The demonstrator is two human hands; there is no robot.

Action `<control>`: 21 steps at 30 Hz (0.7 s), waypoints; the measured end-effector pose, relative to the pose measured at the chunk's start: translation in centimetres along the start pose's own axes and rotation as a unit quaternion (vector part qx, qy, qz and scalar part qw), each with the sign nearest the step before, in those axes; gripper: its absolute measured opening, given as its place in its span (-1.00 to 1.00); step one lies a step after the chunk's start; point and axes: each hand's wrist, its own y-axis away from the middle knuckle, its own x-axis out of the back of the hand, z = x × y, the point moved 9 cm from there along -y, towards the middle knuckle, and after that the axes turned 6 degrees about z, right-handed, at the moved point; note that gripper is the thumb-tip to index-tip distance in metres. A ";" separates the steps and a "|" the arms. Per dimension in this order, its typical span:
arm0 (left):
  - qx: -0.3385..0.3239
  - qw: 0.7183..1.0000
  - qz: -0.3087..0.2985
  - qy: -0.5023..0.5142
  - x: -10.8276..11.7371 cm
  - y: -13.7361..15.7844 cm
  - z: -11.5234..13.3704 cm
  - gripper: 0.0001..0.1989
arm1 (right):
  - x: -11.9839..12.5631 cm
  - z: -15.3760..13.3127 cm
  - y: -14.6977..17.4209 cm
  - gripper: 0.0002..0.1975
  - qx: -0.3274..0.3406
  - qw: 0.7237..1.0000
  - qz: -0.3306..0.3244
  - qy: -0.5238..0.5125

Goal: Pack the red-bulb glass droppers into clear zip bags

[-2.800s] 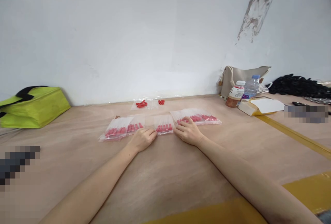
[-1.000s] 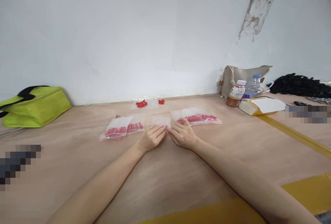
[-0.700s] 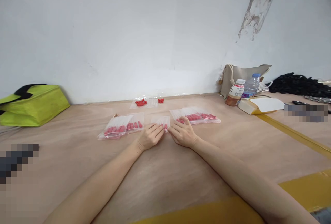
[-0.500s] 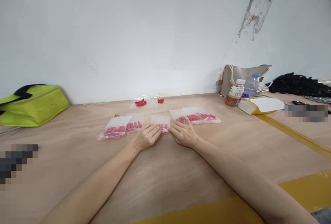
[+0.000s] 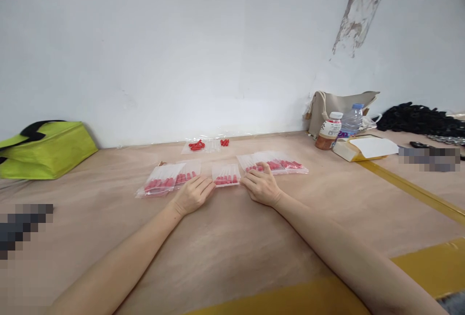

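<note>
Between my hands lies a small clear zip bag (image 5: 225,175) with several red-ended pieces in a row inside, its sealing edge towards me. The fingers of my left hand (image 5: 194,195) are closed at its near left corner. At the near right corner, my right hand (image 5: 262,186) is closed in a pinch, its thumb hidden. A pile of similar filled zip bags (image 5: 162,181) lies to the left, close to my left hand. Another overlapping pile of filled bags (image 5: 286,164) is to the right, partly behind my right hand.
Near the wall lie a flat clear bag with loose red pieces (image 5: 197,145) and a small red heap (image 5: 224,143). A lime-green bag (image 5: 54,152) stands at left. Bottles (image 5: 329,131), a beige bag (image 5: 345,99), a tissue pack (image 5: 374,148) and a black pile (image 5: 421,120) are at right.
My left hand has slid left along the bag's near edge to its corner, uncovering the red-ended pieces. My right hand stays at the right corner, shifted slightly right.
</note>
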 end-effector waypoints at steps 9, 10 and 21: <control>0.037 0.999 -0.007 0.015 1.0 0.0 0.0 -0.80 | 0.0 0.6 0.2 -0.83 -0.015 1.000 -0.014 -0.018; 0.043 0.999 -0.005 0.019 1.0 -0.1 0.0 -0.80 | 0.1 0.6 0.1 -0.84 -0.013 0.999 -0.020 -0.028; 0.113 0.986 -0.053 0.109 0.8 -0.5 0.0 -0.82 | -0.1 -1.1 -0.3 -0.77 0.004 1.000 0.007 -0.008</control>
